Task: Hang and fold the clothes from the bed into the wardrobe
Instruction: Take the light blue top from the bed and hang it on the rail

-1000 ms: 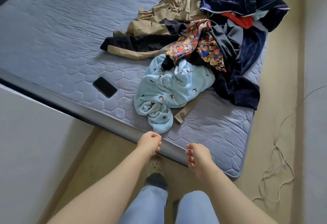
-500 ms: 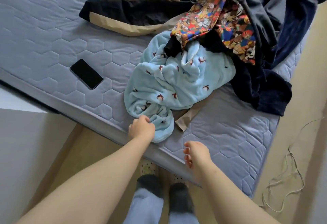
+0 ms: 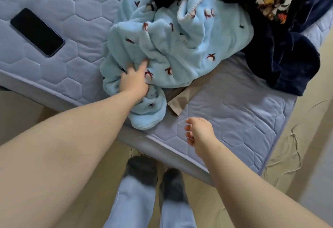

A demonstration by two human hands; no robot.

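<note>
A dark phone lies flat on the left of the quilted grey-blue bed. Right of it, by the near edge, a pale blue fleece garment sits crumpled, dotted with small dark-red motifs. The left hand grips its near folds, fingers sunk into the pile. A tan strip pokes out beneath. The right hand hovers over the bed edge, loosely curled, holding nothing. On the far right a navy garment lies bunched.
</note>
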